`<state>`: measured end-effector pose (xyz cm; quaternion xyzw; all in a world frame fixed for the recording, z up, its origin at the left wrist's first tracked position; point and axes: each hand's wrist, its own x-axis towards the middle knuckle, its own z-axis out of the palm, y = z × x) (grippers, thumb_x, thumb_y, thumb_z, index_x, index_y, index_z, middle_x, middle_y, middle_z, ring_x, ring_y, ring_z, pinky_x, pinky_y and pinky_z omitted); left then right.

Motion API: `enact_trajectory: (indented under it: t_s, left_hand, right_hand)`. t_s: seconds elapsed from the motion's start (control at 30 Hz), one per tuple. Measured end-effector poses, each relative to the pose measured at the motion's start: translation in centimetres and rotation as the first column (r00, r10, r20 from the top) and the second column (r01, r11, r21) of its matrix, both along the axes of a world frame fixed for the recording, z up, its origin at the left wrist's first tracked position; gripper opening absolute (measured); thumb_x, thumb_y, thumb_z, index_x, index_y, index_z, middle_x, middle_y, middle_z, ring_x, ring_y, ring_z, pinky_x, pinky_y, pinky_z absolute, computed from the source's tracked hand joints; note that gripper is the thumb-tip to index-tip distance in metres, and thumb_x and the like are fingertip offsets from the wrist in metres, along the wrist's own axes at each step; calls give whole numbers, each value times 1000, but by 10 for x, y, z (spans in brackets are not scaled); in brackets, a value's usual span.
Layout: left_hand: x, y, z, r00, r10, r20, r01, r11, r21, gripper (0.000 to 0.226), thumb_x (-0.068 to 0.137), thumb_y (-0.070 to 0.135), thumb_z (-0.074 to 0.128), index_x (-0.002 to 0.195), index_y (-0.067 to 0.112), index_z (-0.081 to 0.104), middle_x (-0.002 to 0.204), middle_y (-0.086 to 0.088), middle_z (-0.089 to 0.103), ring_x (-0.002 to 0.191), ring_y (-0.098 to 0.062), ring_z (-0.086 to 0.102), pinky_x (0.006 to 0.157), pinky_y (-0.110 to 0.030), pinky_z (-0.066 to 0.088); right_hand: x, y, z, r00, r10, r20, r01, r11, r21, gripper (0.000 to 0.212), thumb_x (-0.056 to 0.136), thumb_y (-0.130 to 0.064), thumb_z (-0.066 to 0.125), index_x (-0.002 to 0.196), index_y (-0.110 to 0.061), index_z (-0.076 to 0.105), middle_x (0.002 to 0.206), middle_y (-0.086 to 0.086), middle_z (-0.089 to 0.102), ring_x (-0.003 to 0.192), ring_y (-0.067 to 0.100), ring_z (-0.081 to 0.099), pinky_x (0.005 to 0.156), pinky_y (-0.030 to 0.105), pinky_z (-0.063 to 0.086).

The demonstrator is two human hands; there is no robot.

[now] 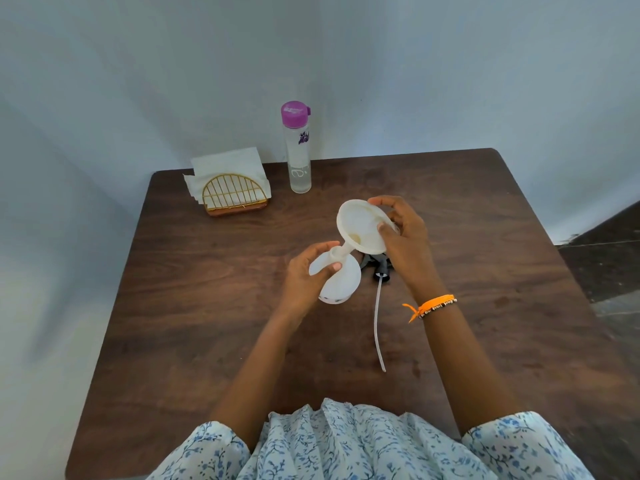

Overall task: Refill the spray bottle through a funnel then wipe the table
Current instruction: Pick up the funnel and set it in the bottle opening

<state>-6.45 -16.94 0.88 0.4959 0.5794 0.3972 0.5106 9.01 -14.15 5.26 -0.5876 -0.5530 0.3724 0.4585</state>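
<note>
Head view: the translucent white plastic spray bottle [341, 278] stands mid-counter, its neck pinched by the left hand [308, 271]. The right hand [403, 237] grips the rim of the white plastic funnel [360, 225], tilted, spout at the bottle mouth. The black trigger sprayer head with its clear dip tube [379, 306] lies just right of the bottle. The dark brown wooden counter [207, 323] shows bare surface toward both side edges. The clear water bottle with purple cap [297, 147] stands at the far edge.
</note>
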Motion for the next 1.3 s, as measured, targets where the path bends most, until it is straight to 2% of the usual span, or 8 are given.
enact_trajectory:
  t_s: [0.2, 0.4, 0.6, 0.7, 0.8, 0.97, 1.17, 1.3]
  left_hand:
    - [4, 0, -1, 999, 35, -12, -35, 999, -1, 26, 84, 18, 65, 98, 38, 56, 108, 15, 56, 107, -9, 50, 70, -13, 39]
    - [2, 4, -3, 999, 31, -36, -31, 1000, -2, 28, 83, 20, 67, 92, 44, 56, 108, 17, 56, 109, -10, 49, 82, -28, 39]
    - [0, 6, -6, 999, 13, -39, -12, 1000, 7, 29, 83, 20, 67, 91, 46, 55, 100, 26, 55, 105, -6, 49, 80, -25, 37]
    - [-2, 7, -8, 999, 4, -38, -4, 1000, 2, 25, 83, 23, 67, 96, 41, 57, 107, 19, 58, 107, -7, 50, 77, -21, 38]
    - [-2, 8, -10, 999, 3, -51, -3, 1000, -4, 24, 83, 24, 67, 101, 37, 57, 114, 11, 59, 109, -9, 50, 82, -26, 37]
    - [-3, 9, -13, 998, -2, -57, 2, 1000, -1, 25, 82, 25, 67, 102, 37, 58, 113, 13, 58, 110, -11, 51, 83, -27, 38]
    - [-3, 10, -15, 999, 1, -42, -1, 1000, 0, 27, 82, 21, 67, 103, 36, 58, 122, 5, 60, 114, -15, 52, 91, -33, 44]
    - [-2, 8, -11, 1000, 12, -13, -12, 1000, -1, 31, 83, 15, 65, 112, 23, 60, 116, 6, 60, 105, -7, 53, 82, -18, 44]
  right_hand:
    - [-7, 1, 3, 1000, -14, 16, 14, 1000, 22, 35, 85, 5, 45, 112, -14, 59, 112, -5, 57, 102, 12, 51, 65, 5, 44]
    - [-8, 2, 4, 999, -32, 40, 31, 999, 24, 33, 86, 3, 46, 112, -13, 59, 113, -4, 57, 99, 8, 50, 65, 4, 45]
    - [-13, 3, 6, 998, -41, 38, 40, 999, 25, 34, 86, 4, 46, 109, -16, 61, 107, -10, 55, 90, 2, 50, 64, 1, 43]
    - [-15, 3, 7, 999, -36, 41, 34, 999, 26, 33, 87, 2, 47, 110, -15, 61, 107, -9, 55, 90, 1, 51, 64, 0, 43]
    - [-17, 4, 7, 999, -28, 38, 27, 999, 26, 32, 87, 2, 46, 110, -15, 61, 107, -9, 56, 90, 1, 51, 64, 1, 43]
    - [-18, 5, 6, 999, -18, 35, 17, 999, 27, 31, 88, 1, 46, 111, -14, 60, 108, -8, 56, 92, 6, 50, 67, 7, 45]
    - [-22, 6, 2, 998, 13, 64, -17, 998, 55, 31, 87, 2, 45, 108, -16, 60, 107, -7, 57, 91, 6, 52, 65, 1, 44]
    - [-24, 5, -4, 992, 30, 123, -38, 998, 60, 31, 88, 0, 46, 111, -16, 60, 109, -5, 58, 94, 6, 51, 69, 4, 45]
